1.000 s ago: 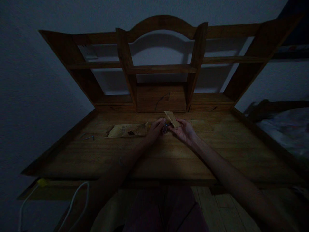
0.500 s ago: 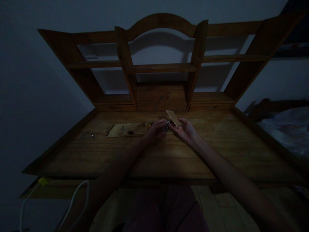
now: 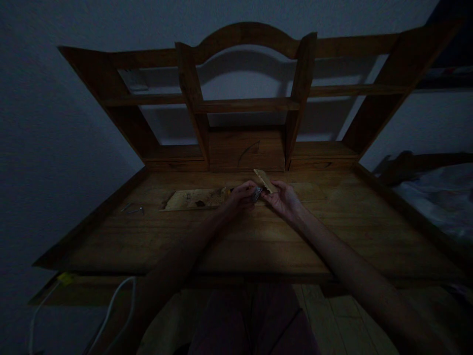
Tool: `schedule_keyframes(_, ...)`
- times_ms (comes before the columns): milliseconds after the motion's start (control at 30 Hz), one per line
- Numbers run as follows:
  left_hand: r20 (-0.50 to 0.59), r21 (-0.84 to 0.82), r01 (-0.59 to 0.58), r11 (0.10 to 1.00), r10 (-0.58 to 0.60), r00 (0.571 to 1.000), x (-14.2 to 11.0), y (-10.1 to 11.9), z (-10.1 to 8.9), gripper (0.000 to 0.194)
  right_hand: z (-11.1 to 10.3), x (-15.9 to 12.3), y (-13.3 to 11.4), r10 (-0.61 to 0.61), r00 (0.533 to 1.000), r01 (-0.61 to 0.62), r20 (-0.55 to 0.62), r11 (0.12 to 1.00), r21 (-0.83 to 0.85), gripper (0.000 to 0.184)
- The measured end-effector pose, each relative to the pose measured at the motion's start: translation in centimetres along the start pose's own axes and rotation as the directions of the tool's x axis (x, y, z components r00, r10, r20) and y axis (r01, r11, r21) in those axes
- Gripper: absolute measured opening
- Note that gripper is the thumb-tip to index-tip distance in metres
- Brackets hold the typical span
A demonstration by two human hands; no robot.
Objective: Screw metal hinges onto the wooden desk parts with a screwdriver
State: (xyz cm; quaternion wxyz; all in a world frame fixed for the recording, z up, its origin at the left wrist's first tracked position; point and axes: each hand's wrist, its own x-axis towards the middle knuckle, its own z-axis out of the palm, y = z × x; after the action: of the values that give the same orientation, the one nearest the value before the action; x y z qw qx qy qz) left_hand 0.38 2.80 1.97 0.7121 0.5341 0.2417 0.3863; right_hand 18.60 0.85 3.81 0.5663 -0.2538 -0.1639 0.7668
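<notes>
My left hand (image 3: 242,194) is closed around a small hand tool with a shiny metal head (image 3: 257,193); its exact kind is too dark to make out. Something yellow and black shows just behind that hand, perhaps the tool's handle. Between the fingers and thumb of my right hand (image 3: 284,197) is a thin piece of wood (image 3: 265,180) with a rough broken edge, tilted above the desk. The metal head is close to the wood's lower edge; whether they touch I cannot tell. Left of my hands, a longer rough wooden strip (image 3: 181,199) with dark stains lies flat.
The wooden desk (image 3: 258,241) has a shelf unit (image 3: 247,105) along its back. Two thin metal pieces, like hex keys (image 3: 136,211), lie at the left. Another pale strip (image 3: 308,191) lies behind my right hand. A white cable (image 3: 111,308) loops at the front left.
The metal head in my left hand has turned slightly and moved a little toward the wood. My right hand and its wooden piece stay nearly still.
</notes>
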Motion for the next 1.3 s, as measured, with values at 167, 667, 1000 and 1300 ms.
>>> schedule_keyframes(167, -0.016, 0.007, -0.035, 0.999, 0.035, 0.999, 0.0, 0.0, 0.4, 0.038, -0.1, 0.1, 0.1, 0.024, 1.0, -0.024, -0.002, 0.999, -0.03, 0.032)
schedule_keyframes(667, -0.03, 0.013, -0.038, 0.999, 0.039, 0.999, 0.3, -0.3, 0.4, 0.037, -0.5, 0.3, 0.4, 0.016, 1.0, -0.016, 0.01, 0.999, -0.042, 0.031)
schedule_keyframes(1000, -0.036, 0.115, -0.043, 0.992, 0.047, 0.998, 0.5, -0.7, -0.1, 0.04, -0.9, 0.6, 0.6, 0.016, 0.999, -0.015, 0.042, 0.999, -0.032, 0.027)
schedule_keyframes(1300, -0.084, 0.176, -0.052, 0.983, 0.068, 0.994, 0.4, -0.6, 0.1, 0.039, -1.0, 0.6, 0.9, 0.012, 0.999, -0.01, 0.045, 0.999, -0.049, 0.021)
